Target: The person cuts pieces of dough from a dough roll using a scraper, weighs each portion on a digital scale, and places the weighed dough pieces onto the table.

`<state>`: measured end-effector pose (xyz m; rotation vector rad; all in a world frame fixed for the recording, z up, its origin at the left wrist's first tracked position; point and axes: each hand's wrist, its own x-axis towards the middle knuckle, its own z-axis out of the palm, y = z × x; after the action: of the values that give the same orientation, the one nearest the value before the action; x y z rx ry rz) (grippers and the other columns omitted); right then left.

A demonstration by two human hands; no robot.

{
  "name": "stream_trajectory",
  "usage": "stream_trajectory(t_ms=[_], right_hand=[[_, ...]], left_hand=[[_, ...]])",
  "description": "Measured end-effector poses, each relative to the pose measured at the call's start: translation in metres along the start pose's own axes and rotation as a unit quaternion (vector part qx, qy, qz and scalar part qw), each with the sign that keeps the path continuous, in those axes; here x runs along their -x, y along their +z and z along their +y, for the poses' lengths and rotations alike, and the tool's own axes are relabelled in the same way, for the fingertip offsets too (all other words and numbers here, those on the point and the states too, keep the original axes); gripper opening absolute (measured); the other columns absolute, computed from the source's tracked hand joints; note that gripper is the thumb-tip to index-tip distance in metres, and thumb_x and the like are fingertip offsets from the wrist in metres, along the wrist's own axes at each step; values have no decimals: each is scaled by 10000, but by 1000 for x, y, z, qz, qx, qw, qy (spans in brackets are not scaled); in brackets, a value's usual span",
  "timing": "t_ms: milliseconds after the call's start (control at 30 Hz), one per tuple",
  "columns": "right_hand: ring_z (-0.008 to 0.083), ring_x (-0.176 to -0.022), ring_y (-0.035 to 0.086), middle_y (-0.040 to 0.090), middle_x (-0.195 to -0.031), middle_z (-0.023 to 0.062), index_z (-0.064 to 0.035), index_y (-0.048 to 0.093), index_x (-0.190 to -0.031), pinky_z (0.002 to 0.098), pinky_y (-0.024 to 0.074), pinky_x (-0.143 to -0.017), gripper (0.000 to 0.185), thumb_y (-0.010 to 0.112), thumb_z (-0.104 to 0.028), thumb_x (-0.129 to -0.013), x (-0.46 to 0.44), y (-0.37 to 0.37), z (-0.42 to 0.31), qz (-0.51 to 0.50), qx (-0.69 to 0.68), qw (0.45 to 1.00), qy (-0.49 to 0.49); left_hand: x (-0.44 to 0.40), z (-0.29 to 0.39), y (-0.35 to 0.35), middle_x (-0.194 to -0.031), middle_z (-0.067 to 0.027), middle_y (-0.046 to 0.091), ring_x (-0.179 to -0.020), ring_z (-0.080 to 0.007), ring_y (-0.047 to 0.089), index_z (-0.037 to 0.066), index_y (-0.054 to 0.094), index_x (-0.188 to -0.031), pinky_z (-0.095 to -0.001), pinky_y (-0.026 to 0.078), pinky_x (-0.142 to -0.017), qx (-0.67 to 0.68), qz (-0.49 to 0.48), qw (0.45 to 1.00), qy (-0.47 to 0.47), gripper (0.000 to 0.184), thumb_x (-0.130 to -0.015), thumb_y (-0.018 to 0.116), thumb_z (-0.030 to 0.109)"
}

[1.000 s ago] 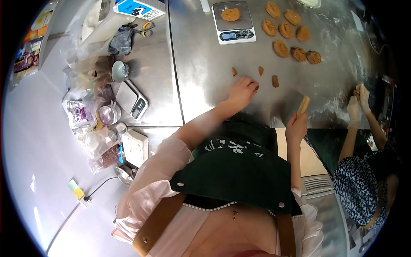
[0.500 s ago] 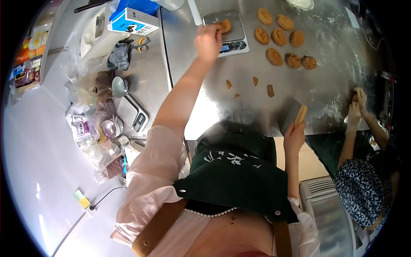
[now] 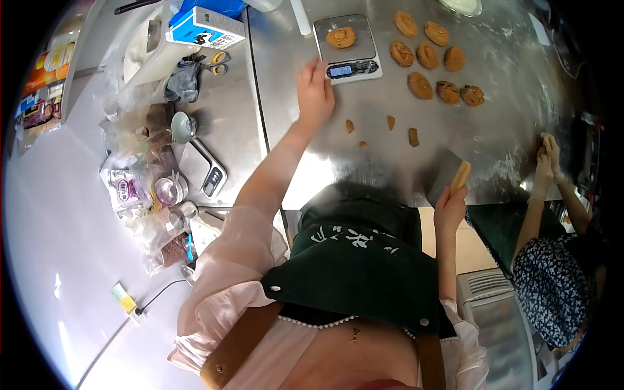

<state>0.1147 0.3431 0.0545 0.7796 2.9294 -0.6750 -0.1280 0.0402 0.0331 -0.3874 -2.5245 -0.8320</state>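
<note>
A brown piece of dough (image 3: 341, 38) rests on the plate of a digital kitchen scale (image 3: 359, 70), whose display is lit. Just below the scale's near left corner, my left hand (image 3: 315, 94) is empty, its fingers stretched out. My right hand (image 3: 450, 207) grips the wooden handle of a dough scraper (image 3: 445, 180), its metal blade held over the counter's front edge. Several dough pieces (image 3: 427, 56) lie in a group right of the scale. Between the scale and the scraper are small dough scraps (image 3: 413, 137).
On the left counter stand a milk carton (image 3: 207, 29), scissors (image 3: 219, 63), a small bowl (image 3: 183, 127), a second scale (image 3: 203, 170) and several bags. A bowl of white powder (image 3: 461, 5) sits at the back. At right, a co-worker's hands (image 3: 546, 159) hold some dough.
My left hand has let go of the dough on the scale and drawn back toward me. The scraper in my right hand has barely moved.
</note>
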Motion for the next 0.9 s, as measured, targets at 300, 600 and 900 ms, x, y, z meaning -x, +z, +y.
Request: stream_trajectory(t_ms=[300, 600, 900], right_hand=[[446, -719, 627, 627, -819, 277, 28, 382, -1201, 471, 517, -621, 394, 533, -187, -908, -2, -5, -10, 9, 5, 1000, -20], [450, -717, 625, 624, -813, 281, 35, 388, -1201, 477, 513, -612, 394, 531, -183, -906, -3, 0, -4, 16, 9, 1000, -21], [443, -705, 628, 626, -810, 279, 43, 388, -1207, 468, 521, -612, 408, 535, -186, -903, -2, 4, 1, 18, 8, 999, -28]], left_hand=[[85, 24, -22, -895, -113, 602, -801, -299, 575, 39, 638, -961, -364, 479, -682, 75, -101, 986, -113, 161, -819, 578, -6], [83, 27, -13, -994, -85, 617, -950, -287, 586, 45, 658, -988, -358, 504, -771, 118, -166, 973, -105, 294, -758, 534, -89], [84, 26, -11, -1016, -108, 613, -924, -311, 584, 46, 649, -1020, -363, 499, -780, 125, -212, 966, -76, 289, -792, 517, -71]])
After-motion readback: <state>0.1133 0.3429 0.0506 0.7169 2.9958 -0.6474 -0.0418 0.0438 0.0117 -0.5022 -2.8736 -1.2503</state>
